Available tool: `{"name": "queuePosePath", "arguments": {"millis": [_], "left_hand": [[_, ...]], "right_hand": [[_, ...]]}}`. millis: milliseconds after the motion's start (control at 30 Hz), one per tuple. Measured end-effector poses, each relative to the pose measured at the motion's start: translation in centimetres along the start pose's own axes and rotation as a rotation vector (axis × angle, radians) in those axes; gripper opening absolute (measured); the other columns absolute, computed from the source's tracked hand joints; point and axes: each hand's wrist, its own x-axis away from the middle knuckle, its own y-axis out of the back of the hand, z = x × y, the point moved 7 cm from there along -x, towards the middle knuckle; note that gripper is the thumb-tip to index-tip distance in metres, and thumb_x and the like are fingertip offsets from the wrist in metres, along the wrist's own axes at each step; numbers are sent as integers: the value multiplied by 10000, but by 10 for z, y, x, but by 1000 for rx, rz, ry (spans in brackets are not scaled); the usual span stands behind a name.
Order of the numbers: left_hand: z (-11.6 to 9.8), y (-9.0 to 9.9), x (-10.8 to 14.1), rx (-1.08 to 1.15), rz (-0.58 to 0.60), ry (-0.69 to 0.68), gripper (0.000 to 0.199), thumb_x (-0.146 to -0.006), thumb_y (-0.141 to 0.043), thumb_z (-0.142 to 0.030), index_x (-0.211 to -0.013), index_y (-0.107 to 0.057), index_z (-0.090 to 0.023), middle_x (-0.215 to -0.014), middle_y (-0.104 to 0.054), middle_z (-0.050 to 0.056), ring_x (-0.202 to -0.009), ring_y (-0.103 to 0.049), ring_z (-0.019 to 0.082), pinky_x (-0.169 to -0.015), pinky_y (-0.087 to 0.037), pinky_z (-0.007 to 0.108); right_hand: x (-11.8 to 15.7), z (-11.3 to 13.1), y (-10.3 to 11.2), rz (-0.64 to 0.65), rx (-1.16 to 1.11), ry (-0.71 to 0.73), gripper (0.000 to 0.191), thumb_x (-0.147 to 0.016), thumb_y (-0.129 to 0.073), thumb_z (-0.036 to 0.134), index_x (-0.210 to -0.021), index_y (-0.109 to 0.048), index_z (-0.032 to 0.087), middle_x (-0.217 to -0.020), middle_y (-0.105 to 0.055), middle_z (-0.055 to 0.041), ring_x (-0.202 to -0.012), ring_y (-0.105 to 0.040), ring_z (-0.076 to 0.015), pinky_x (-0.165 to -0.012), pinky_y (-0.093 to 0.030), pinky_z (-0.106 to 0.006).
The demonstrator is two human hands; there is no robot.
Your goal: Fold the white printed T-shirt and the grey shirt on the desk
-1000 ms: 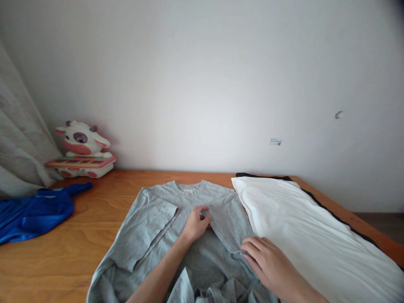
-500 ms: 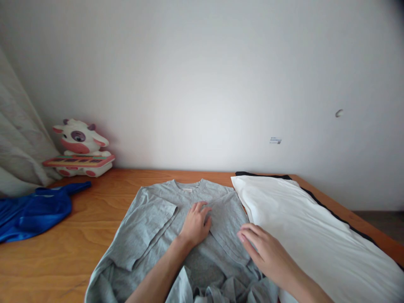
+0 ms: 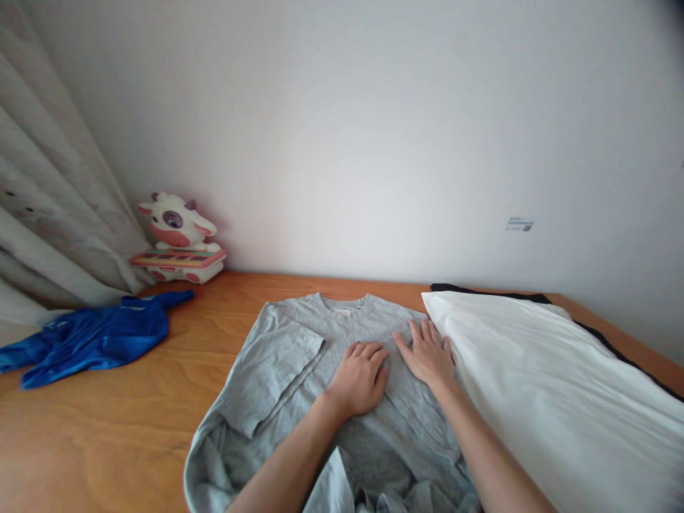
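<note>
A grey T-shirt point(image 3: 288, 356) lies on the wooden table, its collar toward the wall and both sleeves turned inward over the body. My left hand point(image 3: 359, 377) rests on the middle of the shirt, fingers slightly bent and holding nothing. Flat on the right sleeve, near the shoulder, my right hand point(image 3: 428, 353) has its fingers spread. The lower part of the shirt is bunched up near me, partly hidden by my forearms.
White cloth point(image 3: 524, 356) with black fabric point(image 3: 491, 293) under it lies to the right. At left are a blue garment point(image 3: 107, 335), a cow-shaped toy keyboard point(image 3: 182, 242) and a curtain point(image 3: 58, 171). The wooden table point(image 3: 122, 434) meets a white wall point(image 3: 342, 142).
My right hand has moved forward from the shirt's right edge onto the sleeve, and its fingers have spread. My left hand stays on the shirt. The view has turned slightly left.
</note>
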Motion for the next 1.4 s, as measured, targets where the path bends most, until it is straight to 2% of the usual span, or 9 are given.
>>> {"name": "queuePosePath", "arguments": {"millis": [200, 367, 467, 567, 700, 800, 967, 1167, 1400], "left_hand": [[9, 1, -4, 177, -54, 91, 392, -872, -599, -219, -1262, -631, -202, -1350, -639, 110, -1252, -572, 290, -1112, -404, 488], [32, 13, -8, 449, -317, 248, 299, -818, -572, -112, -1094, -650, -196, -1123, -674, 89, -1100, -625, 229, -992, -494, 379], [43, 22, -5, 489, -479, 307, 289, -808, -536, -68, -1053, -620, -197, -1060, -651, 71, -1010, -623, 210, -920, -515, 361], [55, 37, 2, 401, -598, 366, 352, -779, -505, -17, -1062, -588, -208, -1066, -635, 67, -1021, -604, 210, -919, -505, 352], [72, 67, 10, -31, -505, 506, 384, -786, -515, -43, -1121, -595, -212, -1157, -631, 106, -1122, -568, 275, -976, -451, 411], [87, 90, 20, -267, -383, 631, 315, -821, -571, -195, -1136, -592, -188, -1139, -655, 133, -1105, -599, 322, -951, -447, 437], [114, 81, 34, -160, -109, 771, 343, -811, -606, -357, -1095, -597, -163, -968, -734, 154, -944, -700, 352, -844, -488, 433], [125, 66, 27, 158, -242, 722, 359, -773, -596, -141, -1127, -592, -202, -781, -734, 37, -870, -722, 267, -829, -495, 354], [139, 61, 20, 470, -400, 706, 241, -955, -469, -314, -1124, -560, -167, -780, -735, 32, -643, -703, 154, -591, -507, 236]], "right_hand": [[-1, -2, -3, -4, 46, 34, 717, -1008, -278, 618, -1582, -313, 189, -1654, -241, -196, -1533, -195, -325, -1165, -184, -620], [-3, 28, 19, -180, 25, 77, 513, -942, -510, 387, -1356, -595, 97, -1497, -459, -291, -1421, -361, -441, -1105, -177, -712], [-4, 68, 30, -355, -369, 239, 323, -864, -539, 266, -1119, -686, 133, -1251, -635, -239, -1198, -562, -381, -1030, -372, -584], [-3, 98, 19, -386, -700, 310, 277, -888, -485, 334, -1014, -666, 167, -1024, -688, -158, -930, -645, -269, -854, -500, -409], [4, 111, -4, -336, -814, 359, 334, -890, -454, 429, -999, -647, 179, -872, -682, -92, -690, -621, -203, -702, -513, -341], [5, 105, -9, -305, -879, 372, 348, -883, -448, 445, -991, -647, 181, -834, -691, -77, -645, -613, -192, -685, -510, -336], [3, 102, -6, -273, -935, 376, 337, -884, -454, 453, -963, -648, 188, -866, -718, -90, -698, -639, -207, -708, -507, -345], [12, 111, -1, -233, -934, 450, 299, -898, -448, 421, -958, -638, 197, -888, -724, -87, -720, -653, -201, -698, -510, -331], [34, 138, 7, -126, -696, 672, 252, -915, -557, 360, -1082, -652, 197, -908, -712, -58, -851, -663, -220, -799, -506, -343]]}}
